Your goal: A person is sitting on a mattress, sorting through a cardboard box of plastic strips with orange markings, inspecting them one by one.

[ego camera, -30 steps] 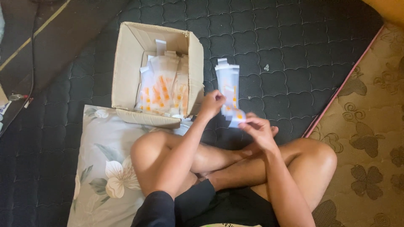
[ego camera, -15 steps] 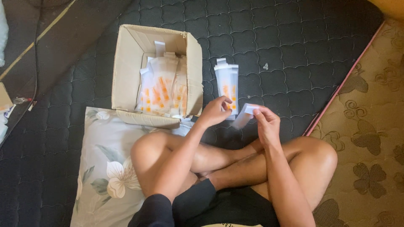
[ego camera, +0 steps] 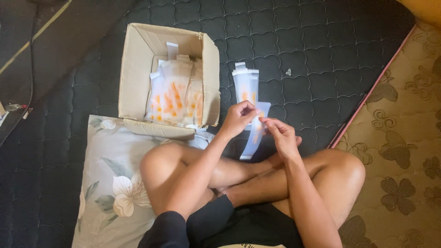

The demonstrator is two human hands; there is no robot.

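**Pouch in hand, small stack out, box still loaded**

Near: person sits cross-legged on the dark quilted mattress (ego camera: 321,50), one knee over a grey floral-print pillow (ego camera: 110,183).

Left hand (ego camera: 237,118) and right hand (ego camera: 281,138) meet over one translucent white plastic pouch with orange print (ego camera: 254,140). Both sets of fingers are pinched closed on its top edge, thumbs against forefingers; the rest of the pouch hangs down toward the crossed shins. Can't tell whether they're peeling, sealing or just gripping it.

Just beyond the hands: a short flat stack of the same orange-printed pouches (ego camera: 245,82) lies on the mattress, right of the box and apart from it. Count not readable, looks like a few.

Further: open brown cardboard box (ego camera: 138,69), flaps up, near edge touching the pillow. Inside, a batch of like pouches (ego camera: 177,94) stands leaning, filling mostly the right and middle; left side shows bare cardboard.

Judgement: early to midway. Most pouches sit in the box, few out, one being worked.

Far right: beige butterfly-patterned mat (ego camera: 399,138) alongside the mattress.
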